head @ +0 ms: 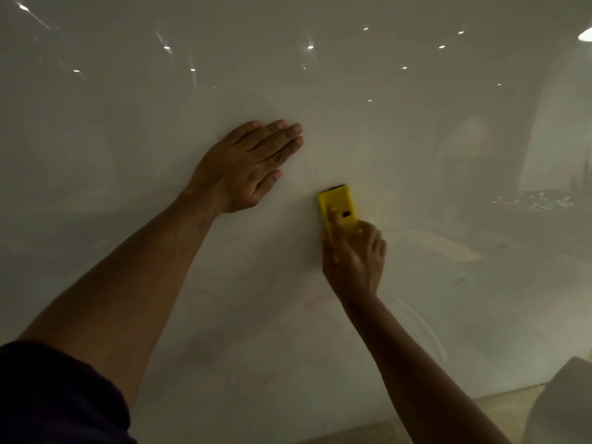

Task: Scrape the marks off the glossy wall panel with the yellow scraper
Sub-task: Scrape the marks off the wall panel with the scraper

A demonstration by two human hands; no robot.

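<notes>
The glossy cream wall panel (416, 149) fills the view and mirrors ceiling lights. My right hand (355, 257) grips the lower half of the yellow scraper (338, 208), whose dark blade edge points up and rests against the panel. My left hand (246, 168) lies flat on the panel up and to the left of the scraper, fingers straight and together, holding nothing. Faint reddish streaks (307, 302) show on the panel below the scraper, and thin pale marks lie just above the blade.
The panel's bottom edge meets a tan floor (499, 408) at the lower right. A grey rounded object (567, 408) sits in the bottom right corner. A dark sleeve (54, 398) covers my left upper arm at the bottom left.
</notes>
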